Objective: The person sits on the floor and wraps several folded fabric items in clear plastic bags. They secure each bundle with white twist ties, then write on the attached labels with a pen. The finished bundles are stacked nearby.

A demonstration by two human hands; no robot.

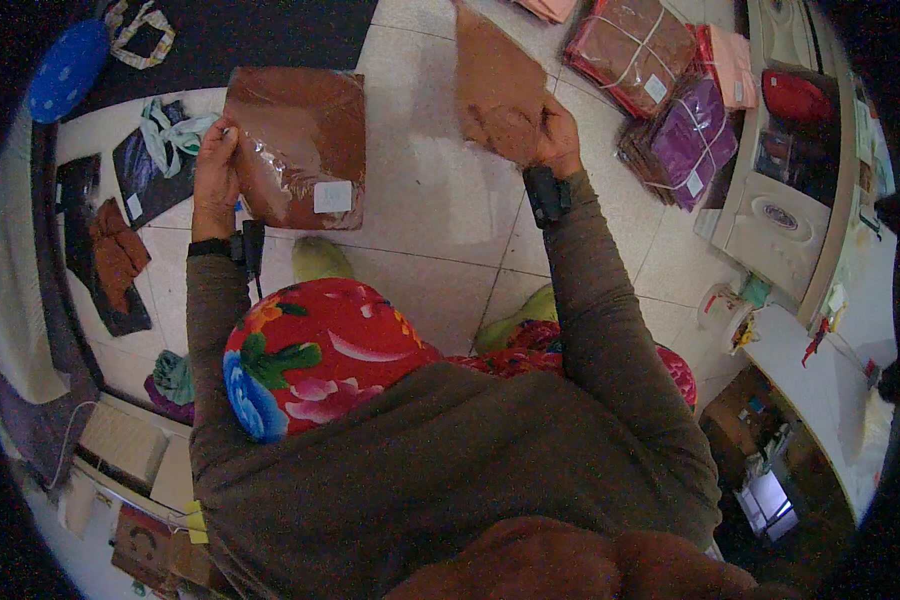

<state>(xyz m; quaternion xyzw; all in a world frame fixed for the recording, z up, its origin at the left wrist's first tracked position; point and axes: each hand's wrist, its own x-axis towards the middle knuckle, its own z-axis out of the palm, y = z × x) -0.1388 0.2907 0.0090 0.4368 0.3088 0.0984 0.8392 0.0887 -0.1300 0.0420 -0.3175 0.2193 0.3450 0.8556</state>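
Observation:
My left hand (216,166) grips the left edge of a flat clear plastic packet of folded brown cloth (300,135). A white label (334,197) with writing sits near the packet's lower right corner. In my right hand (559,139) is a piece of brown cloth (499,82), bunched near the fingers and spread out above them. The two hands are well apart, with the tiled floor (427,187) visible between them. Both wrists wear black straps with small devices. The fingertips of my right hand are partly hidden behind the cloth.
Tied bundles of brown packets (626,45) and purple packets (694,135) lie on the floor at right, beside a cabinet (776,225). On the left are a dark packet (146,195), a loose brown cloth (116,247) and a blue dotted balloon-like object (67,71). A white tub (724,315) stands lower right.

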